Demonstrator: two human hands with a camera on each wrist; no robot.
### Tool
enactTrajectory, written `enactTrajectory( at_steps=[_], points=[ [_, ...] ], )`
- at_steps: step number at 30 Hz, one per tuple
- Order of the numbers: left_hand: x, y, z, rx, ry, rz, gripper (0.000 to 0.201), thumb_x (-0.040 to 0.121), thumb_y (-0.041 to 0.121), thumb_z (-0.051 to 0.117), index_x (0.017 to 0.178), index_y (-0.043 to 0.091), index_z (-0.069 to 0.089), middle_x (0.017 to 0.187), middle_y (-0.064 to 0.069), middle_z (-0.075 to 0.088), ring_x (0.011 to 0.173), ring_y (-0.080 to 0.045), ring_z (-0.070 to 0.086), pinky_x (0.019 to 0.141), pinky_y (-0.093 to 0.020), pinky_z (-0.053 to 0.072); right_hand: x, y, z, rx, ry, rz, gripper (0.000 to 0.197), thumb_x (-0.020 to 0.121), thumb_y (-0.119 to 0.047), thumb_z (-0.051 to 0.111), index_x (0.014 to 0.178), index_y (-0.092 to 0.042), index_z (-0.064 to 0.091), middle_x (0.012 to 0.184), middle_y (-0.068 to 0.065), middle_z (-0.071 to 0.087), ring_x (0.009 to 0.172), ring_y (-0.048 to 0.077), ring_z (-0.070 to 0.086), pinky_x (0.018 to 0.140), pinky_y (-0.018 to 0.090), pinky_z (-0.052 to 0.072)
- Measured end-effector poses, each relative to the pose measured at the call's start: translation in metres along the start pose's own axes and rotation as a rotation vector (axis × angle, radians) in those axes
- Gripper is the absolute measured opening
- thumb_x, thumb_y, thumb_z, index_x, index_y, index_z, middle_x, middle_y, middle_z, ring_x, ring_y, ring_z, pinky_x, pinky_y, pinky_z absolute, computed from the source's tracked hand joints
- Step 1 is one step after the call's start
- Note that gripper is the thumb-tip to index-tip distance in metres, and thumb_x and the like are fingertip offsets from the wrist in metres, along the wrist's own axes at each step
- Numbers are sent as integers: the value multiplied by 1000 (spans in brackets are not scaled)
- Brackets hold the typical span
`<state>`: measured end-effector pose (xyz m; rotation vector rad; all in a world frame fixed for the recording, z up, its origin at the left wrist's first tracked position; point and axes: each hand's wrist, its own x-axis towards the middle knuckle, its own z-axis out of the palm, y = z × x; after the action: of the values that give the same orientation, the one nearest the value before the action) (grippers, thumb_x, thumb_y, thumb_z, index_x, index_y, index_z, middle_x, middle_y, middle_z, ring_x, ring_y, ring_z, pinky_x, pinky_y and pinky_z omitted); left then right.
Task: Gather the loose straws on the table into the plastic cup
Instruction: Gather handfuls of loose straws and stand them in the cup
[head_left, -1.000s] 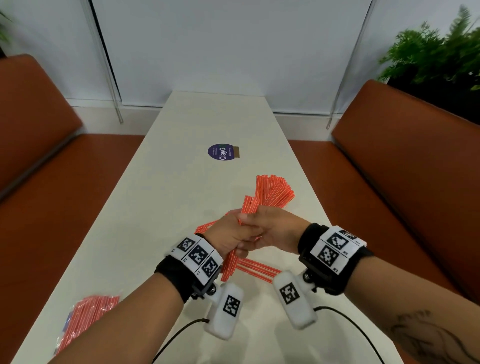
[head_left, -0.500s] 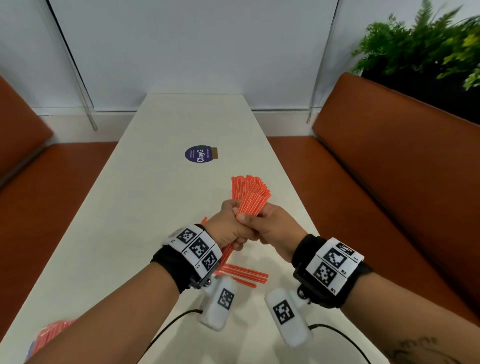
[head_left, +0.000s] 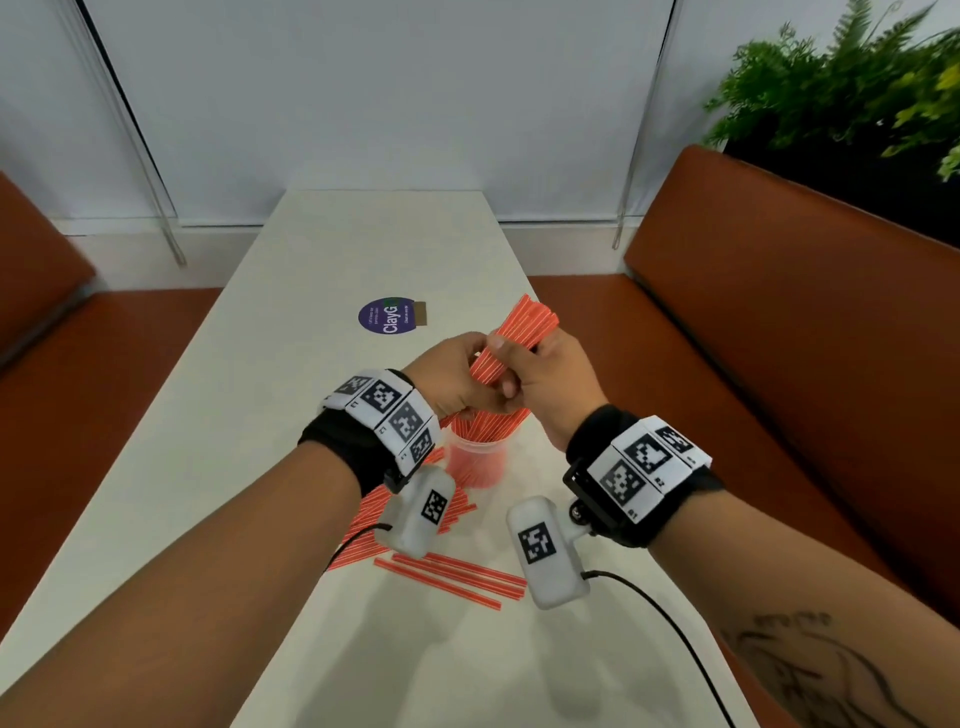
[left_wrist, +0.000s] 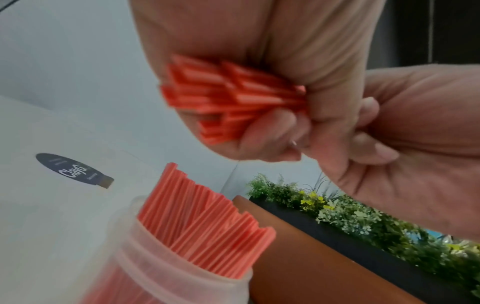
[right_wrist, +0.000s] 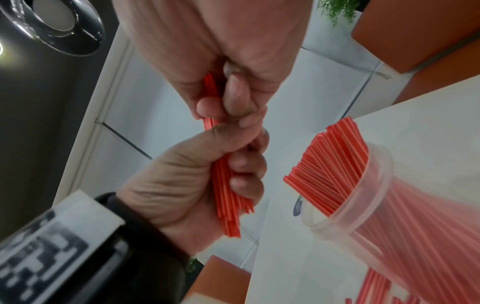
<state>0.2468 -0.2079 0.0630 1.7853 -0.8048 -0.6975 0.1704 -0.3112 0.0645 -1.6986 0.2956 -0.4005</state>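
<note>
Both hands grip one tight bundle of red straws (head_left: 522, 332), tilted up to the right, above the table (head_left: 260, 415). My left hand (head_left: 457, 379) holds its lower half and my right hand (head_left: 540, 376) wraps the middle. Just beneath the hands stands the clear plastic cup (head_left: 475, 460), packed with upright red straws. The left wrist view shows the bundle's ends (left_wrist: 221, 96) over the cup (left_wrist: 155, 273). In the right wrist view the bundle (right_wrist: 228, 195) hangs left of the cup (right_wrist: 376, 195). Loose straws (head_left: 452, 574) lie on the table nearer to me, some hidden under my left wrist.
A round purple sticker (head_left: 390, 317) marks the table beyond the hands. Brown benches (head_left: 779, 322) run along both long sides. A green plant (head_left: 857, 93) stands behind the right bench. Cables trail from the wrist cameras over the near table.
The fanned straws have been squeezed into a tight bundle. Both hands have risen with it, and the cup full of straws now shows under them.
</note>
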Motion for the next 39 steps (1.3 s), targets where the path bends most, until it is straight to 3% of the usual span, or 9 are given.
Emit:
enactTrajectory(
  at_steps=[6, 12, 15, 20, 23, 26, 31, 34, 39],
  points=[
    [6, -29, -19, 121, 146, -170, 51, 72, -5, 70, 114, 16, 52, 115, 2, 49, 101, -16, 48, 76, -27, 44, 12, 17, -20, -48, 196, -18, 22, 93, -18, 52, 71, -14, 53, 54, -2, 50, 38, 2, 45, 48, 22, 41],
    [14, -56, 10, 46, 479, -223, 28, 84, 1, 56, 103, 20, 46, 101, -12, 57, 74, -25, 55, 51, -27, 44, 14, 36, -10, -371, 148, -30, 31, 93, -21, 52, 62, -21, 47, 60, -3, 55, 52, 10, 52, 53, 18, 43],
    [13, -57, 26, -35, 548, -204, 34, 82, -5, 54, 102, 20, 42, 85, -4, 54, 65, -23, 55, 47, -29, 45, 17, 36, -1, -517, 46, 8, 30, 91, -18, 55, 63, -21, 46, 72, 5, 60, 64, 21, 60, 62, 28, 51],
    [10, -62, 41, 12, 635, -185, 47, 78, 8, 65, 117, 23, 43, 104, -7, 52, 80, -25, 58, 68, -40, 56, 20, 37, 3, -749, -153, 135, 21, 82, -13, 64, 65, -10, 51, 69, 4, 54, 72, 21, 54, 49, 20, 37],
    [9, -66, 40, 104, 650, -180, 59, 80, 8, 65, 130, 22, 38, 119, -11, 49, 98, -25, 55, 86, -40, 51, 14, 29, -8, -742, -130, 108, 15, 82, -17, 65, 93, -6, 63, 84, 9, 63, 76, 20, 59, 58, 22, 46],
    [6, -64, 38, 308, 655, -93, 62, 80, 1, 61, 135, 16, 37, 134, -12, 43, 120, -28, 48, 101, -40, 44, 7, 25, -25, -681, 51, -35, 41, 88, -14, 53, 129, -11, 52, 113, 5, 61, 101, 17, 57, 93, 28, 46],
    [3, -56, 35, 791, 460, 74, 67, 87, 16, 55, 146, 19, 22, 157, -1, 17, 145, -19, 17, 114, -43, 23, 3, 50, -29, -918, -30, -233, 55, 95, -15, 42, 147, -13, 22, 155, 5, 27, 143, 19, 24, 116, 31, 22],
    [4, -60, 34, 1027, 320, 48, 60, 95, 28, 40, 148, 16, 14, 159, 0, 12, 147, -16, 8, 115, -38, 20, 1, 71, -25, -1103, -246, -220, 59, 97, -19, 38, 149, -10, 12, 159, 7, 9, 148, 21, 5, 121, 37, 12],
    [1, -57, 26, 1117, 239, 14, 62, 96, 31, 39, 149, 15, 10, 160, -2, 5, 147, -17, 6, 118, -38, 16, 0, 62, -27, -1212, -282, -199, 60, 97, -22, 39, 149, -16, 10, 160, 6, 5, 148, 23, 2, 119, 43, 10]
  ],
)
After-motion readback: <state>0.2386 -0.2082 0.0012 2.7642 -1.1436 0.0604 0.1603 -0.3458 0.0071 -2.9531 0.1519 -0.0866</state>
